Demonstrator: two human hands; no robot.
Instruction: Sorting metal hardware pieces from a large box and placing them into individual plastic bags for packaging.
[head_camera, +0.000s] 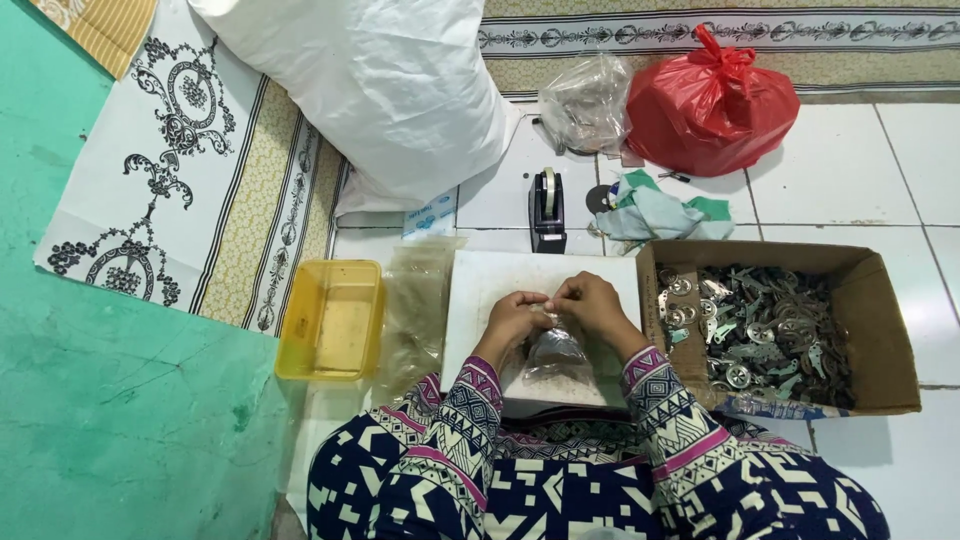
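Head view, looking straight down at a person seated on a tiled floor, wearing patterned sleeves. Both hands meet over a white board (480, 300) lying in front of the lap. The left hand (515, 315) and right hand (595, 300) each pinch the mouth of a small clear plastic bag (555, 355), grip narrow, fingertips close together at the bag's top edge. The bag hangs from the fingers toward the lap, its bottom bulging with small dark pieces too fine to make out.

To the right, touching the board, sits an open cardboard box (880, 330) of small metal parts. To the left lie flat clear bags (415, 310) and, beside them, a yellow plastic tub (330, 320). A black tape dispenser (547, 210) stands just beyond the board, with a crumpled green-and-white cloth (655, 212) near it. Farther off sit a red plastic bag (712, 100), a clear bag (585, 100) and a large white sack (380, 90).

Doing this step well likely means keeping the mouth pinched evenly by both hands, the filled end low so nothing spills, and the top edge flat and gathered.
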